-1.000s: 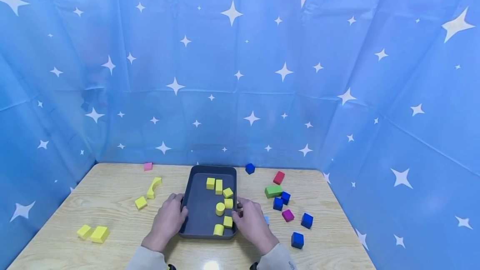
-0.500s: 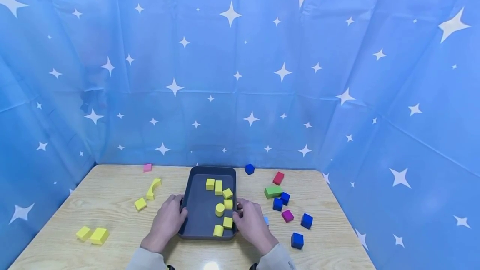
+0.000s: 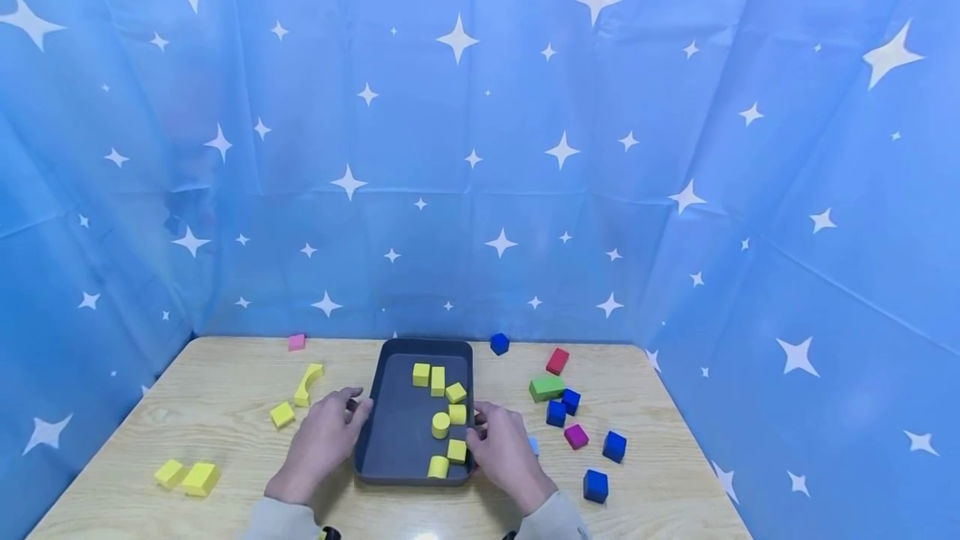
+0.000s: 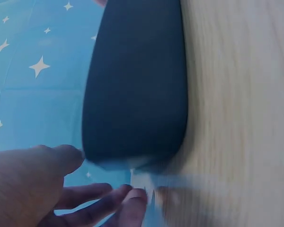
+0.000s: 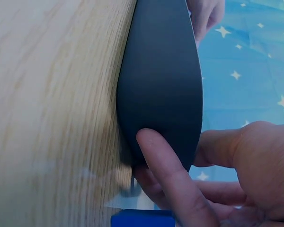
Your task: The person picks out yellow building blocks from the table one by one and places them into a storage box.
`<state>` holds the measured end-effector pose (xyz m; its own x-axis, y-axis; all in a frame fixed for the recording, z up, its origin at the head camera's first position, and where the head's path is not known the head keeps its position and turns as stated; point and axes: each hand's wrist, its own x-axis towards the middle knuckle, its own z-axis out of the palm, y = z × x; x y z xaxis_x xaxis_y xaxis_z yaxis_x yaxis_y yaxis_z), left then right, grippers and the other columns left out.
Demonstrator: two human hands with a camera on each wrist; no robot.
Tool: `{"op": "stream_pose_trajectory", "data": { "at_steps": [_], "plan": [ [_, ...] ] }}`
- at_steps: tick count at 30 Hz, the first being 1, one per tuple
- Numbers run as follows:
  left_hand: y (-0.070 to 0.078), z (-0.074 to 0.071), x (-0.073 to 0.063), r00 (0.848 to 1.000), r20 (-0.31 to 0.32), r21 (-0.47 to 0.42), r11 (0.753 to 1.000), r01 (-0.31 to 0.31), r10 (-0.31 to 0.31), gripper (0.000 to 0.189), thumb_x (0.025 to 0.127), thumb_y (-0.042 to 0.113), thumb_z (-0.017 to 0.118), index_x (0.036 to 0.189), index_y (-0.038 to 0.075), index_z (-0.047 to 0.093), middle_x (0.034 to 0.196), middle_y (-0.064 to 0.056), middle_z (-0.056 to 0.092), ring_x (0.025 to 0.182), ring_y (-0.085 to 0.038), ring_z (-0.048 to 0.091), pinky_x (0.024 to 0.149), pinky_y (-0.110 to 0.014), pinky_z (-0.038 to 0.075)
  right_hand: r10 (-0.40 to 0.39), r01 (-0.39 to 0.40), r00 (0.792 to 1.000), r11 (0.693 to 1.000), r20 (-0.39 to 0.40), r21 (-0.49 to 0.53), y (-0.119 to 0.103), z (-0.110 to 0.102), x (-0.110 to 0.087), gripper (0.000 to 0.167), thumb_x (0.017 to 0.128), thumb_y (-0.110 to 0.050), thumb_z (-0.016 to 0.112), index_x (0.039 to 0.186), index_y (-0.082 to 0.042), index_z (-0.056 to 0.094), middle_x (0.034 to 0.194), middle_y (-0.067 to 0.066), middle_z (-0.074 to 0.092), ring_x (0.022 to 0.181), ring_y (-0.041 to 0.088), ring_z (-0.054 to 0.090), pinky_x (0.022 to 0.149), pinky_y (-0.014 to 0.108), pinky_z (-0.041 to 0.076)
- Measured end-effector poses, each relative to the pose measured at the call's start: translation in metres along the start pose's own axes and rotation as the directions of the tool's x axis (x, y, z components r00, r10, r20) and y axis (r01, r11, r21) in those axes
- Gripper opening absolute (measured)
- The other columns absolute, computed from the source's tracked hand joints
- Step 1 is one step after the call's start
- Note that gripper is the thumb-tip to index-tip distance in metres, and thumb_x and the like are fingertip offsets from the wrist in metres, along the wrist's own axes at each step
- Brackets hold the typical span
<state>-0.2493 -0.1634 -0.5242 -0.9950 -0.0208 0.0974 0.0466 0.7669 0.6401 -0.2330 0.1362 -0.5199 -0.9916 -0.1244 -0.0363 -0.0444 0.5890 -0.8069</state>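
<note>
A person's right hand pinches the right rim of a dark rectangular tray, apparently steadying it; the left hand, fingers parted, hovers near its left side. Set mid-table on wood-grain tabletop, its raised walls pen in yellow blocks.

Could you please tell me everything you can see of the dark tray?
The dark grey tray is rectangular, with rounded corners, raised walls and an open top; its smooth, matt material could be metal or plastic. It appears to rest flat on the wooden table, long sides running near to far. Seven yellow blocks sit inside, mostly toward the right. The right grip pinches its right wall; the left grip is beside its left wall, contact there unclear.
</note>
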Motion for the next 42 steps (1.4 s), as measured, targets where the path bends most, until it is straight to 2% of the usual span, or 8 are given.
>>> {"op": "stream_pose_trajectory", "data": {
  "at_steps": [4, 7, 12, 16, 23, 31, 35, 42],
  "plan": [
    [-0.007, -0.012, 0.003, 0.996, -0.091, 0.039, 0.999, -0.020, 0.024, 0.042, 0.115, 0.024, 0.072, 0.146, -0.004, 0.075, 0.123, -0.019, 0.084, 0.100, -0.028, 0.082, 0.079, -0.046, 0.071, 0.004, -0.004, 1.000, 1.000, -0.003, -0.005, 0.001, 0.000, 0.000, 0.055, 0.108, -0.002, 0.076, 0.160, 0.009, 0.063, 0.138, 0.030, 0.077, 0.094, 0.021, 0.081, 0.053, 0.026, 0.066],
    [-0.015, -0.020, 0.005, 0.983, -0.175, 0.089, 0.995, -0.048, 0.063, 0.037, 0.110, 0.017, 0.076, 0.142, -0.002, 0.078, 0.124, -0.021, 0.082, 0.103, -0.034, 0.080, 0.074, -0.046, 0.069, 0.007, -0.007, 1.000, 1.000, -0.006, 0.001, 0.001, 0.000, 0.001, 0.055, 0.107, -0.001, 0.076, 0.160, 0.009, 0.063, 0.138, 0.030, 0.077, 0.094, 0.021, 0.081, 0.054, 0.026, 0.066],
    [-0.031, -0.028, 0.007, 0.964, -0.249, 0.165, 0.985, -0.050, 0.090, 0.040, 0.106, 0.012, 0.081, 0.142, -0.004, 0.077, 0.134, -0.033, 0.075, 0.118, -0.051, 0.073, 0.085, -0.062, 0.068, 0.016, -0.016, 1.000, 1.000, 0.006, 0.025, 0.000, 0.000, -0.001, 0.056, 0.107, -0.001, 0.077, 0.160, 0.009, 0.063, 0.138, 0.029, 0.077, 0.094, 0.021, 0.081, 0.054, 0.027, 0.066],
    [-0.043, -0.032, 0.011, 0.972, -0.228, 0.208, 0.978, 0.003, 0.045, 0.054, 0.105, 0.015, 0.081, 0.152, -0.009, 0.068, 0.144, -0.043, 0.066, 0.127, -0.061, 0.068, 0.096, -0.073, 0.064, 0.026, -0.027, 1.000, 0.999, 0.014, 0.022, 0.000, 0.001, -0.003, 0.057, 0.106, -0.001, 0.078, 0.160, 0.008, 0.062, 0.138, 0.029, 0.077, 0.095, 0.021, 0.081, 0.054, 0.027, 0.066],
    [-0.055, -0.039, 0.024, 0.988, -0.152, 0.219, 0.974, 0.067, -0.033, 0.069, 0.104, 0.016, 0.081, 0.159, -0.017, 0.054, 0.144, -0.050, 0.059, 0.125, -0.066, 0.067, 0.094, -0.075, 0.066, -0.002, 0.001, 1.000, 1.000, 0.005, 0.027, 0.001, -0.001, -0.001, 0.056, 0.106, -0.001, 0.077, 0.159, 0.009, 0.063, 0.136, 0.029, 0.077, 0.098, 0.023, 0.082, 0.054, 0.027, 0.066],
    [-0.056, -0.041, 0.032, 0.993, -0.106, 0.217, 0.973, 0.078, -0.056, 0.061, 0.106, 0.011, 0.075, 0.156, -0.019, 0.056, 0.138, -0.045, 0.070, 0.116, -0.058, 0.077, 0.092, -0.069, 0.069, 0.004, -0.005, 1.000, 0.999, 0.010, 0.039, 0.003, -0.002, 0.001, 0.055, 0.106, -0.002, 0.078, 0.159, 0.009, 0.063, 0.135, 0.029, 0.078, 0.100, 0.025, 0.083, 0.054, 0.028, 0.067],
    [-0.057, -0.039, 0.035, 0.992, -0.112, 0.220, 0.972, 0.078, -0.055, 0.053, 0.107, 0.006, 0.073, 0.152, -0.020, 0.060, 0.132, -0.043, 0.073, 0.116, -0.057, 0.078, 0.096, -0.070, 0.068, 0.008, -0.008, 1.000, 0.999, 0.013, 0.047, 0.003, -0.002, 0.001, 0.055, 0.107, -0.003, 0.078, 0.159, 0.008, 0.064, 0.135, 0.028, 0.078, 0.100, 0.024, 0.083, 0.054, 0.028, 0.067],
    [-0.055, -0.036, 0.038, 0.993, -0.115, 0.210, 0.976, 0.061, -0.037, 0.040, 0.106, 0.000, 0.072, 0.140, -0.020, 0.068, 0.125, -0.042, 0.075, 0.109, -0.052, 0.080, 0.093, -0.069, 0.069, 0.008, -0.009, 1.000, 0.999, 0.020, 0.046, 0.001, -0.004, 0.002, 0.053, 0.108, -0.003, 0.076, 0.159, 0.008, 0.064, 0.135, 0.028, 0.078, 0.100, 0.024, 0.083, 0.054, 0.028, 0.067]
  ]
}}
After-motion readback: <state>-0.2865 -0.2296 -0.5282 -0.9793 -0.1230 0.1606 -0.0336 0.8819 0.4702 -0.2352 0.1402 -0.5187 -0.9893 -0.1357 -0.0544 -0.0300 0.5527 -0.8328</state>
